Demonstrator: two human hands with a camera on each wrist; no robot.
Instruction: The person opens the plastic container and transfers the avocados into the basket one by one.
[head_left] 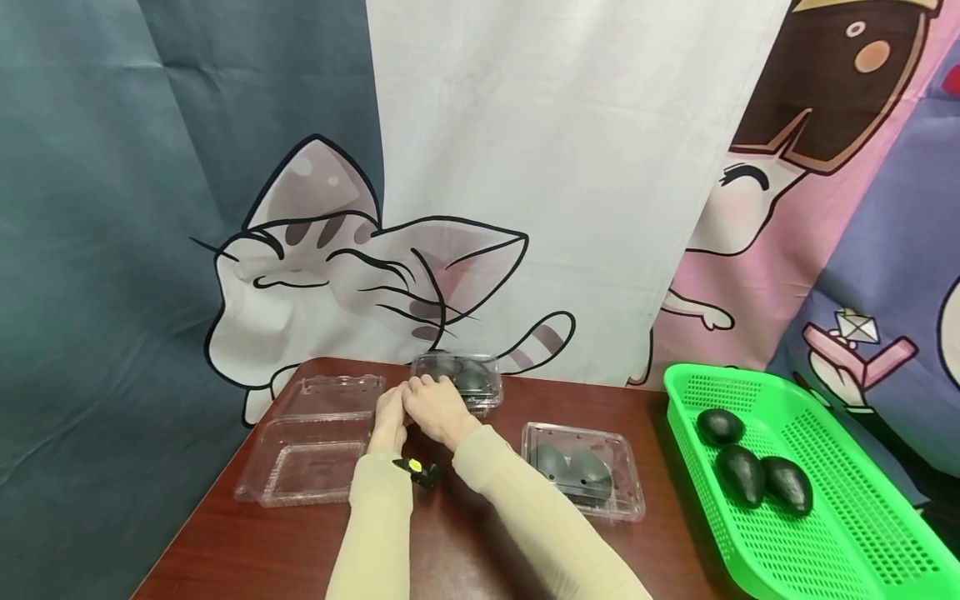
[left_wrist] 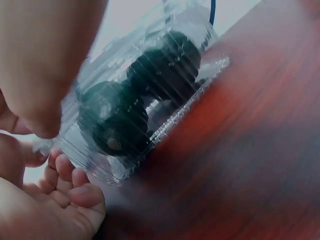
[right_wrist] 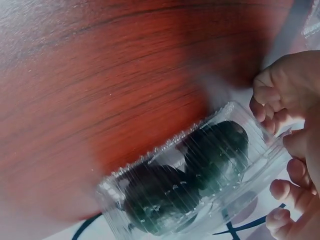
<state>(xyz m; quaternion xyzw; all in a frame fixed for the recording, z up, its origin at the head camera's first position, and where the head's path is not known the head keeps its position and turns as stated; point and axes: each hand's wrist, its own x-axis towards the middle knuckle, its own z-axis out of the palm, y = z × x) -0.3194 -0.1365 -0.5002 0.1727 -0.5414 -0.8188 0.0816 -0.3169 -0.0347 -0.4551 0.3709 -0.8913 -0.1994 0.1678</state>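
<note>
A clear plastic clamshell box [head_left: 491, 367] with two dark green avocados [right_wrist: 212, 160] stands at the table's back edge, its lid over them. My left hand [head_left: 388, 419] and right hand [head_left: 437, 407] meet at its left end. In the left wrist view, the left hand [left_wrist: 60, 200] has curled fingers and a thumb pinching the box's end edge. The right wrist view has the thumb of my right hand [right_wrist: 300, 180] on the same edge, its other fingers bent beside the box.
An open clear clamshell [head_left: 315, 458] lies at the left. Another box [head_left: 626, 492] holding two dark avocados [head_left: 573, 475] sits to the right. Beyond it, a green plastic basket [head_left: 840, 442] holds three avocados [head_left: 740, 475]. A printed cloth [head_left: 585, 167] hangs behind the wooden table [head_left: 450, 550].
</note>
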